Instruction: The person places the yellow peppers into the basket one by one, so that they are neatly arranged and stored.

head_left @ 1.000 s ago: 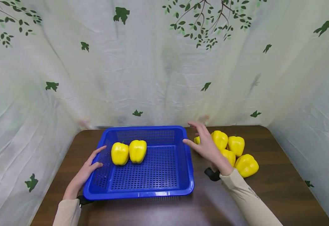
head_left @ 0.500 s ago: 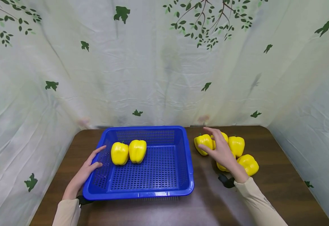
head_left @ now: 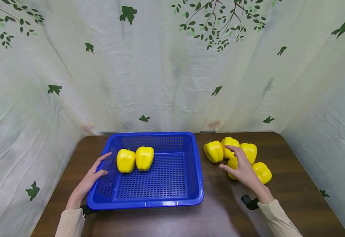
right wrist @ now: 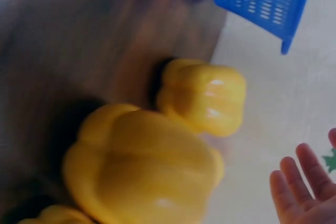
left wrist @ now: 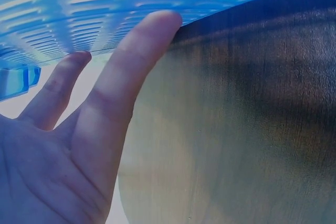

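Note:
My left hand [head_left: 87,182] is at the left side of the blue plastic basket [head_left: 145,203], its fingers extended over the rim. In the left wrist view its straight thumb and a finger reach up to the slotted wall. Two yellow bell peppers [head_left: 135,159] stand side by side in the basket's left half. My right hand [head_left: 245,171] hovers over a group of several yellow bell peppers [head_left: 213,151] right of the basket, fingers spread and nothing held. It partly hides the nearer ones. The right wrist view shows a large pepper [right wrist: 142,166] and a smaller-looking one [right wrist: 202,97] beside the hand.
The brown wooden table [head_left: 214,214] carries the basket and the loose peppers. A pale curtain [head_left: 166,82] printed with green leaves hangs behind it and along both sides. A black strap [head_left: 250,202] is on my right wrist.
My right hand has moved right and nearer to me, from the basket's right edge to over the loose peppers, uncovering the leftmost ones. The left hand and basket stay put.

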A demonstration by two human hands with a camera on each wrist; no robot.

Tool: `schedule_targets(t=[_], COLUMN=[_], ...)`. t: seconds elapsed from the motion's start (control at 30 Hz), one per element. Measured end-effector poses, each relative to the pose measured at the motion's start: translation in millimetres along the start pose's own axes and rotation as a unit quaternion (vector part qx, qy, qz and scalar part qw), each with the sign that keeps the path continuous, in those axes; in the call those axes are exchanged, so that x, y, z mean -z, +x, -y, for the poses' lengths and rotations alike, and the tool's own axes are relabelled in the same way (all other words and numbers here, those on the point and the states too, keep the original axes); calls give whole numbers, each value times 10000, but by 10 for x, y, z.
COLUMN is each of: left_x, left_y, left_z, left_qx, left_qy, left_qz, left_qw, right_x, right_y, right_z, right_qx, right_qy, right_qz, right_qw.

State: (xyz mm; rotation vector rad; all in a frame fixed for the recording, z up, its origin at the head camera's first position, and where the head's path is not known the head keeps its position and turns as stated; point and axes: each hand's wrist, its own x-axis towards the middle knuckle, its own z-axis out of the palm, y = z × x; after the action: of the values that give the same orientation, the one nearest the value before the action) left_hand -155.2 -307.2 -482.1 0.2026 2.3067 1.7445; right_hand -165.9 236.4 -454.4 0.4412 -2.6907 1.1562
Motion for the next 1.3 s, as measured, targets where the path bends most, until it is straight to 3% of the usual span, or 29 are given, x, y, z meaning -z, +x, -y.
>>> schedule_targets(t=[0.7,1.03,1.3], left_x=[-5,-8,-4], left_y=[13,10,0], left_z=[-2,-30,-29], left_qx=[226,267,269], left_qy=[-124,-34,-73], left_qz=[-22,-38,-53], left_qw=[9997,9996,9996], right_x=[77,83,61], right_y=[-293,-314,-297], right_z=[-476,-541,-554], right_qx=[-151,-363,-82], right_qy=[-193,-385,-672], right_qz=[-4,230,349], right_qw=[9997,9983,9971])
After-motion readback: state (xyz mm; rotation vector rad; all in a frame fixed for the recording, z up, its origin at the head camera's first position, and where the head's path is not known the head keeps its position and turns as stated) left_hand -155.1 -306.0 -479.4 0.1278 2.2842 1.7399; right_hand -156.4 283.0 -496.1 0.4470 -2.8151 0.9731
